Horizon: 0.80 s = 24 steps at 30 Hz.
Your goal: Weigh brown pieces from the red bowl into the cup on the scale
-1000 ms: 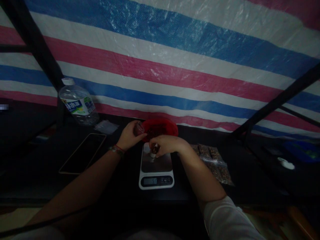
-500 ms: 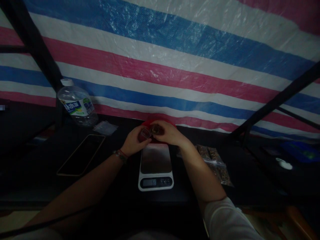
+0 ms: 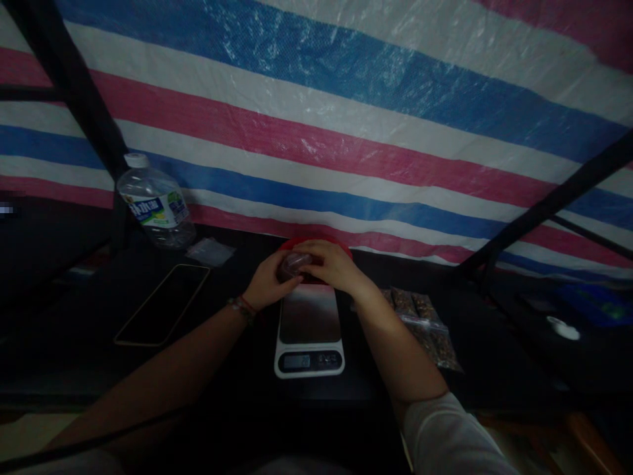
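My left hand point(image 3: 271, 281) is curled around a small clear plastic bag point(image 3: 295, 262) above the far edge of the scale. Close against it, my right hand point(image 3: 332, 265) has its fingers bent at the bag's right side; what they hold is too dark to make out. Behind and below both hands lies a red round dish point(image 3: 347, 249), mostly covered by them. The white kitchen scale point(image 3: 310, 316) stands nearer me, its bare metal plate showing and its display lit.
Filled bags point(image 3: 428, 330) lie right of the scale, partly behind my right forearm. At left are a phone point(image 3: 163, 305), clear bags point(image 3: 211, 251) and a large plastic bottle point(image 3: 155, 204). A white object point(image 3: 564, 328) lies far right. Striped sheeting point(image 3: 316, 145) hangs behind.
My hands have come together, the right one moving left over the bag in the left. The dark contents seen earlier in my right fingers are now hidden. The scale's reading has changed.
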Each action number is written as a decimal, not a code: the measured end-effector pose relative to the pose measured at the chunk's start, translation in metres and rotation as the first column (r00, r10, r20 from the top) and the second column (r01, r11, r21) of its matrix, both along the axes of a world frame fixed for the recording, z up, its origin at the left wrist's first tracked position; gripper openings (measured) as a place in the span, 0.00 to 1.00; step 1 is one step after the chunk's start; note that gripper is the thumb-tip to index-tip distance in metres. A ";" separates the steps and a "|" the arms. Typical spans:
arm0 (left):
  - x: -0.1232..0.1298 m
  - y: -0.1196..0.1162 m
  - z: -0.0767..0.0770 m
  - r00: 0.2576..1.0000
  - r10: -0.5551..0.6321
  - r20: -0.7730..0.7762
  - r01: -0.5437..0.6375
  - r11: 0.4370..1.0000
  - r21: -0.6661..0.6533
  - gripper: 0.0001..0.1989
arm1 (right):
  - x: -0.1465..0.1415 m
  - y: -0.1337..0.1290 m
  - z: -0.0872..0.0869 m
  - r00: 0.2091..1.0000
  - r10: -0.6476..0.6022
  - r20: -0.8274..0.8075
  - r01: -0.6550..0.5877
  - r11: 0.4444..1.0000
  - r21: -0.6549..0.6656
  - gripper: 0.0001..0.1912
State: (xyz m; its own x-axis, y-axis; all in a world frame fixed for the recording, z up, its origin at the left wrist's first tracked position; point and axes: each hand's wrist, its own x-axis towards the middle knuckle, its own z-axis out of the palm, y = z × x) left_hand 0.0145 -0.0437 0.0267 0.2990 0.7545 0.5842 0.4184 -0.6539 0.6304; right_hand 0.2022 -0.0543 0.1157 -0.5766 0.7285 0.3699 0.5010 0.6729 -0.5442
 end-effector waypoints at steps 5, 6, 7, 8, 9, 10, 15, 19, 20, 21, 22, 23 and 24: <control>-0.004 0.001 -0.001 0.998 0.066 -0.011 -0.066 0.998 0.022 0.23 | 0.006 -0.001 -0.001 0.996 -0.070 -0.051 0.069 0.998 -0.013 0.23; -0.006 0.002 0.000 0.997 0.071 -0.025 -0.070 0.997 0.041 0.23 | 0.009 -0.001 0.000 0.994 -0.092 -0.057 0.091 0.996 -0.010 0.25; -0.009 0.003 0.000 0.997 0.066 -0.048 -0.063 0.996 0.066 0.24 | 0.011 -0.001 0.001 0.992 -0.113 -0.056 0.114 0.994 -0.001 0.27; -0.012 0.005 0.002 0.995 0.055 -0.078 -0.048 0.994 0.094 0.25 | 0.014 -0.001 0.002 0.991 -0.129 -0.041 0.129 0.992 0.011 0.27; -0.015 0.006 0.003 0.993 0.038 -0.114 -0.024 0.992 0.121 0.26 | 0.017 0.000 0.003 0.991 -0.134 -0.008 0.134 0.991 0.016 0.26; -0.018 0.007 0.006 0.987 0.011 -0.157 0.010 0.991 0.135 0.27 | 0.019 0.000 0.004 0.991 -0.124 0.040 0.124 0.992 0.006 0.23; -0.036 0.013 0.025 0.877 -0.249 -0.411 0.256 0.966 -0.039 0.18 | 0.017 -0.002 -0.009 0.920 0.123 0.373 -0.016 0.961 -0.278 0.16; -0.044 0.014 0.035 0.768 -0.382 -0.514 0.325 0.924 -0.202 0.17 | 0.001 -0.003 -0.028 0.819 0.227 0.526 -0.018 0.928 -0.372 0.22; -0.045 0.014 0.036 0.759 -0.395 -0.518 0.331 0.919 -0.216 0.19 | -0.001 -0.004 -0.029 0.808 0.232 0.541 -0.015 0.927 -0.376 0.24; -0.045 0.015 0.036 0.755 -0.405 -0.516 0.338 0.914 -0.223 0.20 | -0.002 -0.005 -0.028 0.807 0.235 0.542 -0.016 0.926 -0.377 0.26; -0.045 0.016 0.035 0.754 -0.409 -0.514 0.342 0.912 -0.225 0.21 | 0.000 -0.006 -0.025 0.814 0.236 0.530 -0.022 0.925 -0.378 0.29; -0.044 0.016 0.034 0.761 -0.400 -0.510 0.336 0.916 -0.218 0.21 | 0.003 -0.006 -0.019 0.829 0.230 0.509 -0.029 0.928 -0.373 0.29; -0.043 0.017 0.032 0.782 -0.367 -0.504 0.310 0.930 -0.197 0.20 | 0.008 -0.007 -0.013 0.850 0.204 0.485 -0.022 0.935 -0.353 0.28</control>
